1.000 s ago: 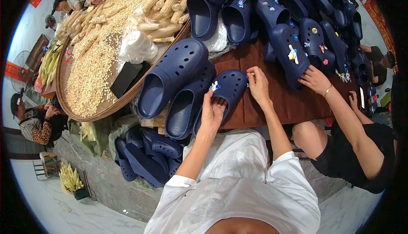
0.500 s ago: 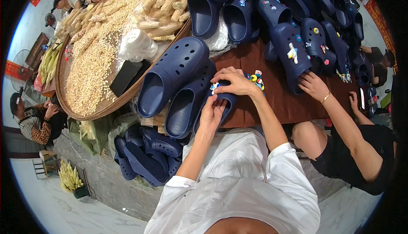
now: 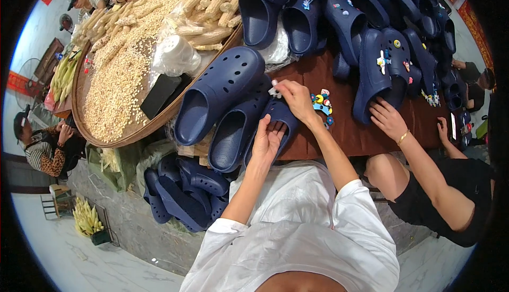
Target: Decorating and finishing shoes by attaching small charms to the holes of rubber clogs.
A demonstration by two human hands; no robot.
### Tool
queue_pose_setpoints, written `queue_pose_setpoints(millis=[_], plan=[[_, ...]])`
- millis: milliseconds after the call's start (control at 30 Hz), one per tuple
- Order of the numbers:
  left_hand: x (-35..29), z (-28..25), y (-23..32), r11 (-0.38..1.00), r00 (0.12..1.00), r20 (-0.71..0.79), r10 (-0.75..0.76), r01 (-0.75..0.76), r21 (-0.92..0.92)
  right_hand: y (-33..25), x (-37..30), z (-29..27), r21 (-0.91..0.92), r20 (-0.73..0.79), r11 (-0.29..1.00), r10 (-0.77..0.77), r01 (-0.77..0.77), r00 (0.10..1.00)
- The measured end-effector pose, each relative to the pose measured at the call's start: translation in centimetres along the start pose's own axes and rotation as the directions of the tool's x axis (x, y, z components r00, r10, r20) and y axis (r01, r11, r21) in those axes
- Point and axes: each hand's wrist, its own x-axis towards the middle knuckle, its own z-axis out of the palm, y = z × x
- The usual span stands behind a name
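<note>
A person's right hand pinches a small white charm between thumb and fingertips above the toe of a navy clog at the near edge of a table spread with brown cloth. The left hand grips the same clog, its thumb pressed on the upper and its fingers curled inside the opening, much as it did a second ago. Half a second ago the right hand's fingers bent down over the clog beside the left thumb; they have since shifted to the toe. A second ago that hand was beyond the clog's right side, over the loose charms, which now lie in fuller view on the cloth. Two plain clogs, one large and one behind its heel, sit just left of the work, near a round tray of corn kernels. At right, a co-worker's hand reaches to the opening of a decorated clog, which has turned to show more of its side than before.
</note>
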Motion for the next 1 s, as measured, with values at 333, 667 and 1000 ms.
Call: queue_pose_setpoints(millis=[333,667,1000], plan=[[-2.2,1.9,-0.1,0.619,0.988,0.139,0.072,-0.153,0.771,2.3,-5.0,-4.6,-0.063,-0.440,0.983,0.128,-0.173,0.889],[-3.5,2.4,-1.3,0.570,0.924,0.279,0.263,-0.381,0.728,4.2,-8.9,-4.4,-0.335,-0.446,0.935,-0.050,-0.115,0.894],[-10.7,8.3,7.8,0.746,0.929,0.369,-0.023,-0.230,0.625,5.2,-12.0,-2.0,-0.482,-0.401,0.874,-0.151,-0.068,0.903]])
